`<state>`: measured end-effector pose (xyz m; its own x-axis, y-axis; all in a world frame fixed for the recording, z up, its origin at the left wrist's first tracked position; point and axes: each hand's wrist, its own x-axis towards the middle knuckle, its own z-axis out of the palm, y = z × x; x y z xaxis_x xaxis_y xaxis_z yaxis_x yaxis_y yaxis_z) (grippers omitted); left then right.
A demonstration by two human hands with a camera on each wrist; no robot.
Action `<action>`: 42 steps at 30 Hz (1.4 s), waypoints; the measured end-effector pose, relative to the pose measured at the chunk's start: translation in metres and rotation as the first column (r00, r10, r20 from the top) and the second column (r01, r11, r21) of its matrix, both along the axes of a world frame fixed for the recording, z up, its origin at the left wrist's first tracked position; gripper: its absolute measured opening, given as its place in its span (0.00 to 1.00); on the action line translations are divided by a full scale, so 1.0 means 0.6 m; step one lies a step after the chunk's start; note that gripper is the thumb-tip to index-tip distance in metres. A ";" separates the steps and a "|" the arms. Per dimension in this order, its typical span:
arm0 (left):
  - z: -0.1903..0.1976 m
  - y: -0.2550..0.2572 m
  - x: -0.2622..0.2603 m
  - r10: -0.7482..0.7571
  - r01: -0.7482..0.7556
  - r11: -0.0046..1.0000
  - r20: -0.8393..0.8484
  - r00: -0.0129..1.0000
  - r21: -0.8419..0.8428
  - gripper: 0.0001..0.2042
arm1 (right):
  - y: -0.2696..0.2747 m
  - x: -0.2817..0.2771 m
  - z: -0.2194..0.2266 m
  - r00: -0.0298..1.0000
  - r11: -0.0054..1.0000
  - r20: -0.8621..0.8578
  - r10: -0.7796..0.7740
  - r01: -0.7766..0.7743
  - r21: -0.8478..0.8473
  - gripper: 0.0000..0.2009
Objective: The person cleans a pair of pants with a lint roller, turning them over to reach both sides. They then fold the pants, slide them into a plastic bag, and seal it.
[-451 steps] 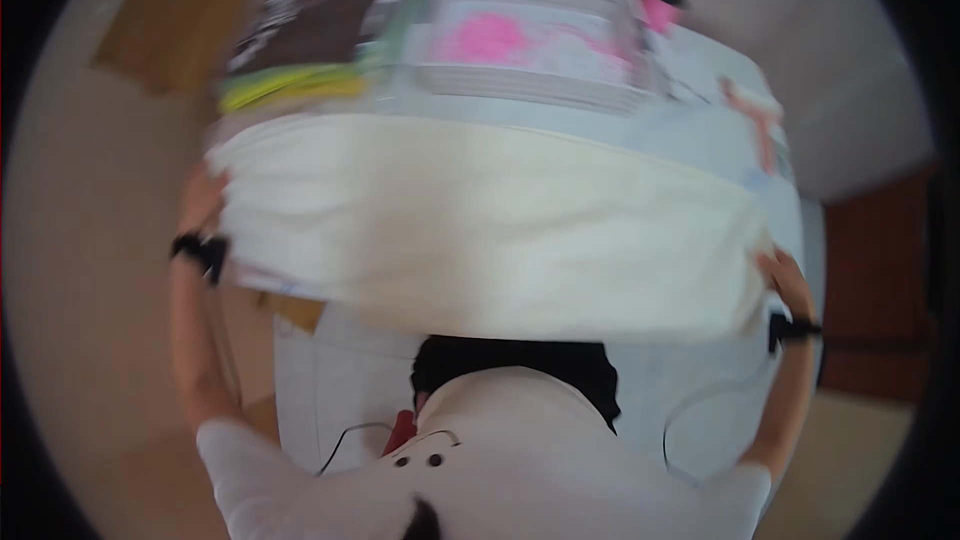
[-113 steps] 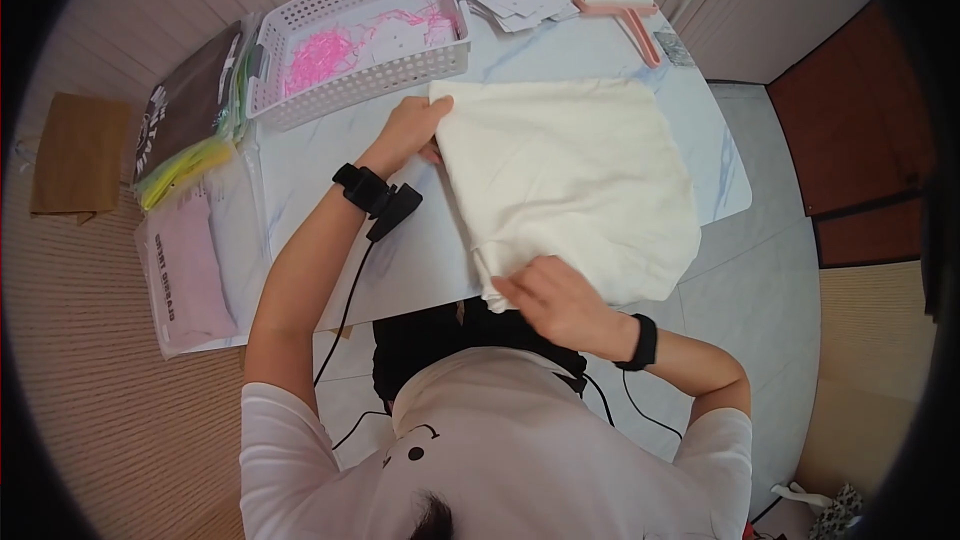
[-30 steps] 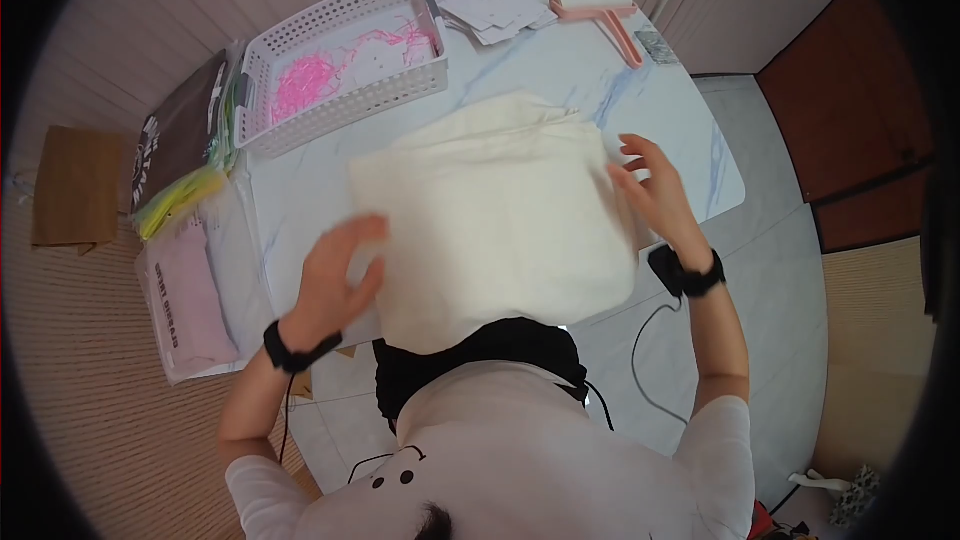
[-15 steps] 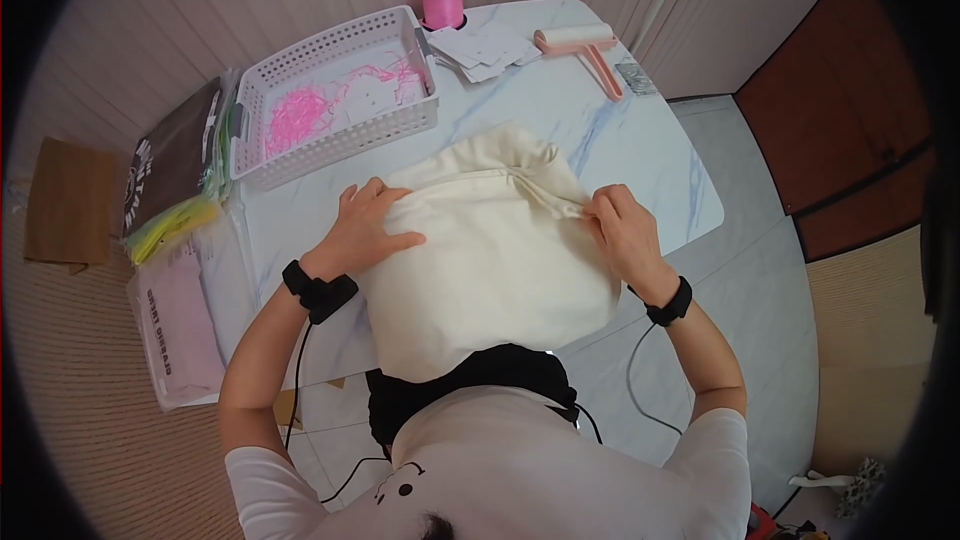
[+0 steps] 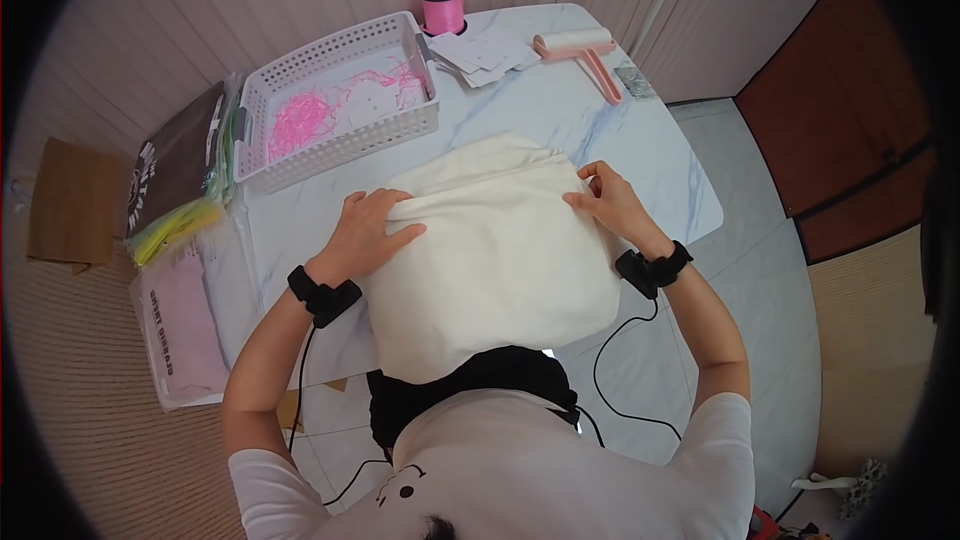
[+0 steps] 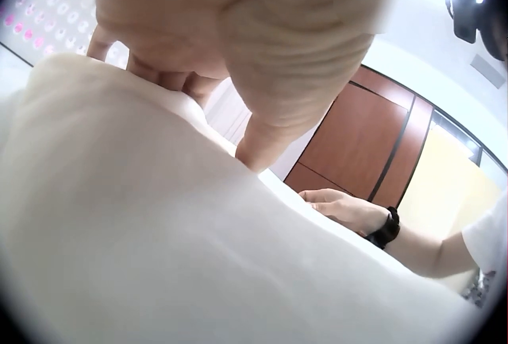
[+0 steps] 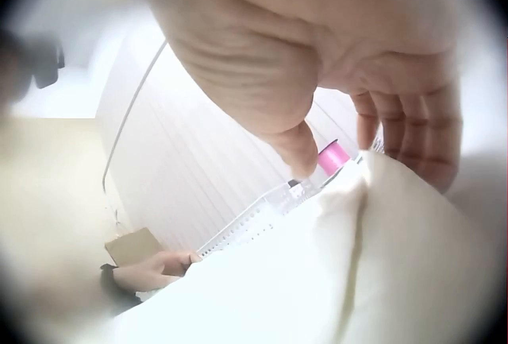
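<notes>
A folded cream cloth (image 5: pixel 490 260) lies across the table's front part and over its near edge, with a folded ridge along its top. My left hand (image 5: pixel 360 235) rests on its left side, fingers along the ridge and the thumb spread apart on the upper face. In the left wrist view that thumb (image 6: pixel 258 149) touches the fabric, while the fingertips are hidden behind it. At the upper right corner is my right hand (image 5: pixel 612 202), its thumb and fingers apart. The right wrist view shows those fingers (image 7: pixel 413 133) reaching down beside the raised corner of the cloth.
Behind the cloth stand a white basket (image 5: pixel 340 145) with pink shreds, a pink ribbon spool (image 5: pixel 443 10), white cards (image 5: pixel 483 58) and a pink-handled lint roller (image 5: pixel 590 60). Bagged garments (image 5: pixel 175 165) and a bagged pink item (image 5: pixel 185 325) lie at left. Cables trail from both wrists.
The long cream cloth has been folded into a compact bundle. Over the last half second, my right hand has let go of the bunched fold at upper right, which now lies flatter; the left hand barely moved.
</notes>
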<state>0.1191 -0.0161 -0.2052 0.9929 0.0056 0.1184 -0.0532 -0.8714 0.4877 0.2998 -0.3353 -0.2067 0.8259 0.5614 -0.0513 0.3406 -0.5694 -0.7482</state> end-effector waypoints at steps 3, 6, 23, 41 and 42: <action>0.006 0.011 0.001 0.006 -0.005 1.000 -0.061 0.998 0.021 0.19 | 0.008 0.010 0.005 0.999 0.985 0.048 0.008 -0.016 0.170 0.14; 0.011 0.015 0.004 0.007 -0.003 1.000 -0.113 0.994 0.030 0.21 | 0.009 0.018 0.029 0.998 0.990 0.040 -0.047 0.041 0.137 0.18; -0.008 -0.065 0.246 -0.292 0.292 0.956 0.004 0.956 -0.041 0.23 | 0.054 0.065 0.011 0.934 0.928 0.061 0.353 -0.341 -0.149 0.28; -0.020 -0.110 0.278 -0.384 0.326 0.898 -0.164 0.909 -0.294 0.10 | 0.050 0.083 -0.001 0.955 0.936 0.024 0.295 -0.294 0.192 0.09; -0.007 -0.108 0.270 -0.334 0.235 0.903 -0.243 0.911 -0.360 0.11 | 0.051 0.085 -0.004 0.964 0.957 -0.088 0.250 -0.232 0.177 0.09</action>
